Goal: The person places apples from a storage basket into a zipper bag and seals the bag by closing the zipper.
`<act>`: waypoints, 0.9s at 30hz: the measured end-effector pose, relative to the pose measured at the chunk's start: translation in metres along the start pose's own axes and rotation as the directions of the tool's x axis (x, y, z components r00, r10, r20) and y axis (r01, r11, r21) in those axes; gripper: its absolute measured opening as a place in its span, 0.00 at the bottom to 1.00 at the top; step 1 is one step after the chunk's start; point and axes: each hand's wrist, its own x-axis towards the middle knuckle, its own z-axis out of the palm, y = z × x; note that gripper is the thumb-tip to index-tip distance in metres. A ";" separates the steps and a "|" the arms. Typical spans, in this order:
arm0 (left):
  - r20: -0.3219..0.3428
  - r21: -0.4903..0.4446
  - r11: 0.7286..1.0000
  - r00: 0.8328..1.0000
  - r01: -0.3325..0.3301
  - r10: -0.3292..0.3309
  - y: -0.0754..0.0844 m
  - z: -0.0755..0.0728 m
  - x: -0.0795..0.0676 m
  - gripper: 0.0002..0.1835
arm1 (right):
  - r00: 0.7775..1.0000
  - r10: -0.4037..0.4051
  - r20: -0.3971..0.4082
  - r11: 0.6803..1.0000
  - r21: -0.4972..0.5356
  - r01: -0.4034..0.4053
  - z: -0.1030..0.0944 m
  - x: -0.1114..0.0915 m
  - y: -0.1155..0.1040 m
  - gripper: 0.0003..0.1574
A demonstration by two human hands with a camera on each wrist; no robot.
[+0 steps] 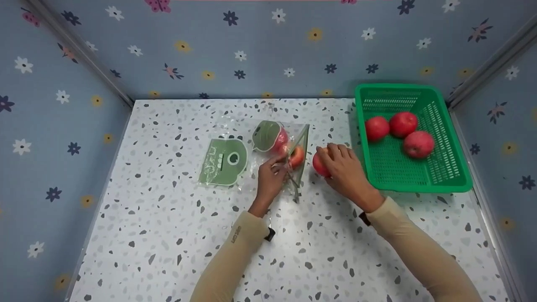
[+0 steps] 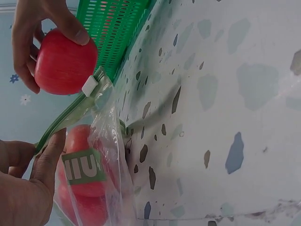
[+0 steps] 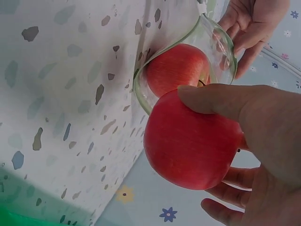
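A clear zip bag [image 1: 302, 142] with green print lies on the speckled table, its mouth toward the right. Red apples [image 2: 89, 202] show through the plastic, one of them [image 3: 176, 68] close to the opening. My left hand [image 1: 272, 178] pinches the green-edged rim of the bag and holds the mouth apart; a white slider [image 2: 90, 86] sits on that rim. My right hand [image 1: 346, 170] grips a red apple [image 3: 193, 141] with thumb and fingers, just outside the bag's mouth.
A green plastic basket [image 1: 415, 186] stands at the right with three red apples [image 1: 418, 144] in it. To the left lies a flat green-printed part of clear plastic [image 1: 214, 161]. Flower-patterned panels [image 1: 251, 46] enclose the table at the back and sides.
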 end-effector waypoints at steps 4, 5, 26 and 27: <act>0.000 -0.001 1.000 1.000 0.006 -0.006 0.000 -0.001 0.000 0.17 | 0.999 0.028 0.030 1.000 0.008 -0.028 0.005 0.003 -0.002 0.51; 0.000 -0.001 1.000 1.000 0.009 -0.009 0.000 -0.001 0.000 0.17 | 0.999 0.033 0.034 0.999 0.010 -0.033 0.006 0.004 -0.003 0.50; -0.010 0.013 1.000 1.000 0.022 -0.022 -0.002 0.000 0.001 0.17 | 0.999 0.020 0.026 0.999 0.025 -0.021 0.035 0.017 -0.010 0.43; -0.011 0.012 1.000 1.000 0.017 -0.017 -0.002 0.000 0.001 0.17 | 0.999 0.022 0.031 0.999 0.028 -0.023 0.036 0.018 -0.011 0.44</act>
